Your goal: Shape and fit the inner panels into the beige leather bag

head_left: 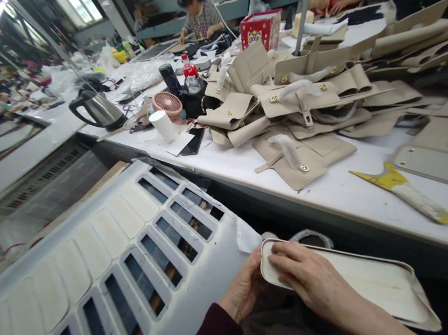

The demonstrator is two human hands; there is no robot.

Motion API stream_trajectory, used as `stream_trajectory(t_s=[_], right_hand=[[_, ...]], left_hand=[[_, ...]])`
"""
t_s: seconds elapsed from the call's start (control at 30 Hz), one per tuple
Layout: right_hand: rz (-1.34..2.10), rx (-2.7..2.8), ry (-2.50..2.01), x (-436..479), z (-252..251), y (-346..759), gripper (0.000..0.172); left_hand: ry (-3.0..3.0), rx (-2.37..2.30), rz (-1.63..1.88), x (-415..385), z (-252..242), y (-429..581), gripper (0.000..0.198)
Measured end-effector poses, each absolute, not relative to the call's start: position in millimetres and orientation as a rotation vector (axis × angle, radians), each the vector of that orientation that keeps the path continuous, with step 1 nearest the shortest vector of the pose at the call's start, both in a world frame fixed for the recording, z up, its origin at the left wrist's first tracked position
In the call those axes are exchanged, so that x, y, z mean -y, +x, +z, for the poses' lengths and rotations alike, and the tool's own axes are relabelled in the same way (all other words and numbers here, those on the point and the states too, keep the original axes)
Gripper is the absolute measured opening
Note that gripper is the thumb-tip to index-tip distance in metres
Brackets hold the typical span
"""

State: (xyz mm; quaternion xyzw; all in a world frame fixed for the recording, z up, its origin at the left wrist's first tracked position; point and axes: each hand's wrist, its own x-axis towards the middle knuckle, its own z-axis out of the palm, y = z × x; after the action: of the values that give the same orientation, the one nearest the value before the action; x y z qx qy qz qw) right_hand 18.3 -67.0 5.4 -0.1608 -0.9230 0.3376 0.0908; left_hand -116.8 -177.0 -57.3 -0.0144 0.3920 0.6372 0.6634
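Observation:
A long cream bag panel [370, 271] with rounded corners and a raised, folded rim lies slanting over my lap. My left hand [248, 279] grips its left end at the edge, with the fingertips partly hidden behind the panel. Across the inner face of that same end, my right hand [312, 273] lies with bent fingers pressed on the surface near the rim; its thumb is out of sight. Just behind the panel, a clear plastic-wrapped loop [312, 237] shows. Several cream rounded pieces [91, 248] lie in a row on the grey slotted plastic crate [222, 257] to my left.
On the white table [249, 186] lie heaped beige bag parts [298, 96] and a yellow-and-white scraper [404, 193]. A steel kettle [99, 110], pink fan [168, 103], paper roll [161, 125] and phone [192, 142] stand or lie farther left. Other people work beyond.

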Motion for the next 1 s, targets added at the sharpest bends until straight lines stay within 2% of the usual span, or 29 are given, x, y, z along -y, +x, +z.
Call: stream_trajectory(t_s=[0.27, 0.53, 0.8, 1.0], right_hand=[[0.946, 2.821, -0.460, 67, 10, 14, 0.018], [0.897, 2.874, -0.439, 67, 13, 11, 0.020], [1.003, 2.768, -0.511, 69, 4, 15, 0.029], [1.079, 2.621, -0.518, 72, -4, 20, 0.024]], left_hand=[[0.039, -0.919, 1.472, 178, -61, -117, 0.038], [0.132, -0.989, 1.429, 177, -51, -118, 0.040], [0.210, -1.084, 1.365, 173, -43, -119, 0.045], [0.438, -1.340, 1.395, 169, -47, -121, 0.045]])
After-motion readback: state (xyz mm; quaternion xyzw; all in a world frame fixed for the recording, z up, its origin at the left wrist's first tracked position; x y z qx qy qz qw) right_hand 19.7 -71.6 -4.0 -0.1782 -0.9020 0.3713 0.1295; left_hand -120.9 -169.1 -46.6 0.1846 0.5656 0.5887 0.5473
